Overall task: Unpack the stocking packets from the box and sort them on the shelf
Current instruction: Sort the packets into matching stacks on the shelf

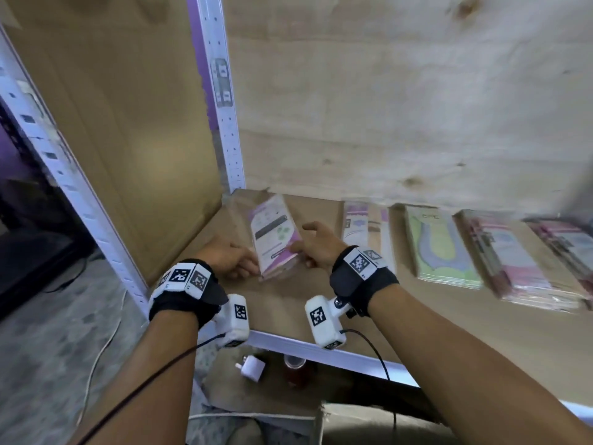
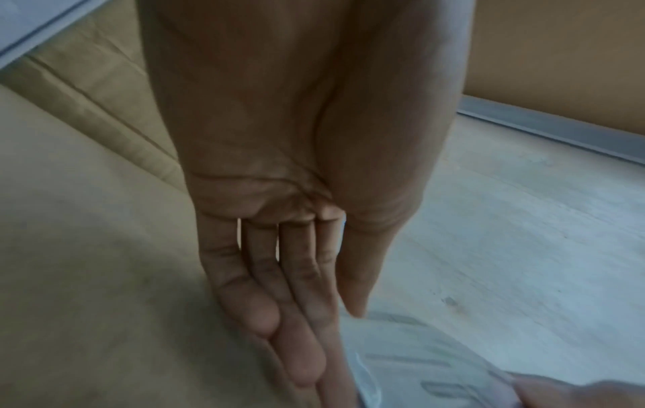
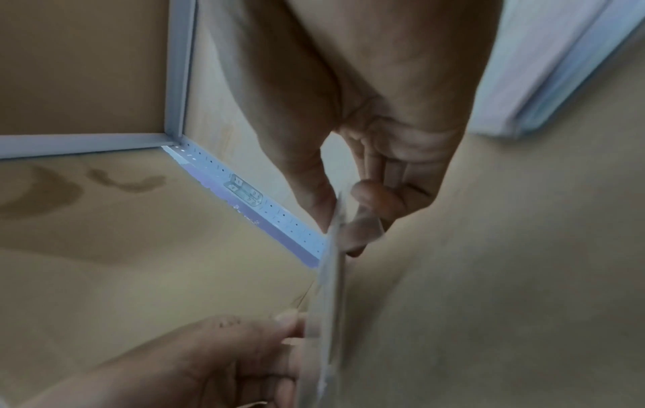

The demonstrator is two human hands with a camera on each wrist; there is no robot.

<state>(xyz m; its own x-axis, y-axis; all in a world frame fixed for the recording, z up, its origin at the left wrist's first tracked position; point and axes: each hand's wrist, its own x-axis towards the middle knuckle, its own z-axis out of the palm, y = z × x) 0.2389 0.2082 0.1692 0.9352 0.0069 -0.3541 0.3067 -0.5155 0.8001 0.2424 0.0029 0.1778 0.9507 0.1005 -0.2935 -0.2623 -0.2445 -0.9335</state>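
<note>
A stack of clear stocking packets [image 1: 276,232] with a pink and white card lies tilted at the left end of the brown-papered shelf [image 1: 288,303]. My left hand [image 1: 247,266] has its straight fingers [image 2: 307,359] pressed against the stack's left edge [image 2: 418,367]. My right hand [image 1: 305,248] pinches the stack's right edge [image 3: 330,289] between thumb and curled fingers [image 3: 380,196]. Along the shelf to the right lie more packets: a beige one [image 1: 365,232], a green one [image 1: 439,245] and pink stacks [image 1: 513,261].
A white perforated upright [image 1: 224,101] and a cardboard side panel [image 1: 128,139] close the shelf on the left, and a plywood back wall [image 1: 401,107] stands behind. Under the shelf are a white plug [image 1: 253,367] and a small jar [image 1: 293,370]. A cardboard edge [image 1: 321,415] shows at the bottom.
</note>
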